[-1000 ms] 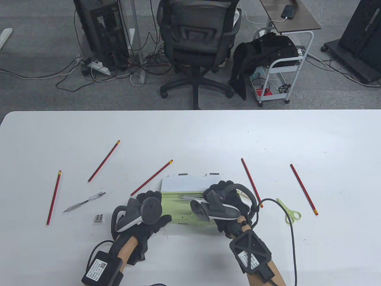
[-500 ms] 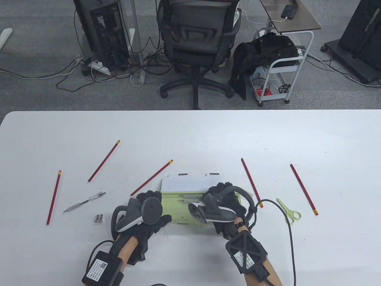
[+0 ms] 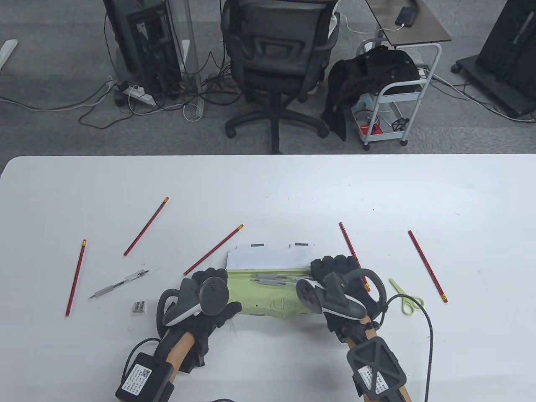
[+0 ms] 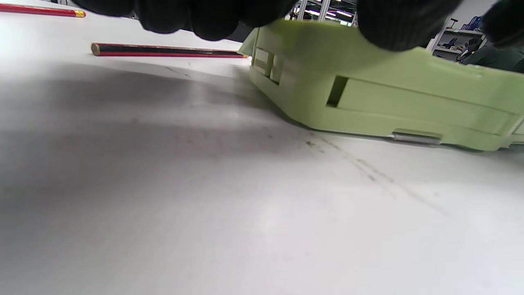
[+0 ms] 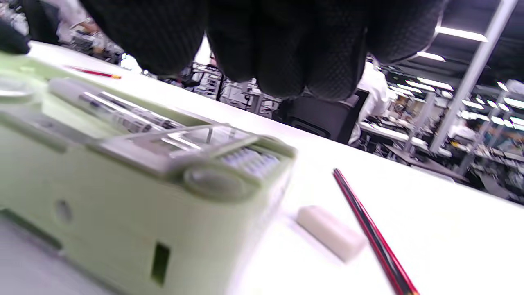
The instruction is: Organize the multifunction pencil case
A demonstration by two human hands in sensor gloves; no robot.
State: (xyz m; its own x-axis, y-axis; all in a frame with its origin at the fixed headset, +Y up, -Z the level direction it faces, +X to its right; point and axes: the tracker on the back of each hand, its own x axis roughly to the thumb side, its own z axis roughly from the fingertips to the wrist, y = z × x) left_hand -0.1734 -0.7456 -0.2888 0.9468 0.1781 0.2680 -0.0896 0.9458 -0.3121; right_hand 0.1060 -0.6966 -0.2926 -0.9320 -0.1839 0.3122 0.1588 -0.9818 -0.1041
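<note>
- The left hand [image 3: 209,303] lies on the left end of the green case [image 3: 268,295]; in the left wrist view its fingertips [image 4: 196,16] sit curled over the case's top edge [image 4: 368,82], thumb on the near side, gripping it.
- The right hand [image 3: 343,284] is above the case's right end; in the right wrist view its fingers [image 5: 286,45] hang together above the case [image 5: 123,184] with nothing in them. Whether they touch the case I cannot tell.
- The case rests on the white table [image 3: 268,188] near its front edge, its white lid [image 3: 264,256] standing open on the far side.
- Only the right wrist view shows a white eraser [image 5: 331,232] on the table just beside the case's right end, next to a red pencil [image 5: 374,235]; in the table view the hand hides the eraser.
- The table view shows grey pens [image 3: 276,279] lying in the open case; the right wrist view shows them blurred [image 5: 123,110].
- The left wrist view alone shows slots and a metal hinge [image 4: 415,138] on the case's side.
- Around the case lie more red pencils [image 3: 146,226], a pen [image 3: 119,284], a sharpener [image 3: 140,307] and green scissors [image 3: 406,296].
- The wrist units carry labels [image 3: 136,379], too small to read.
</note>
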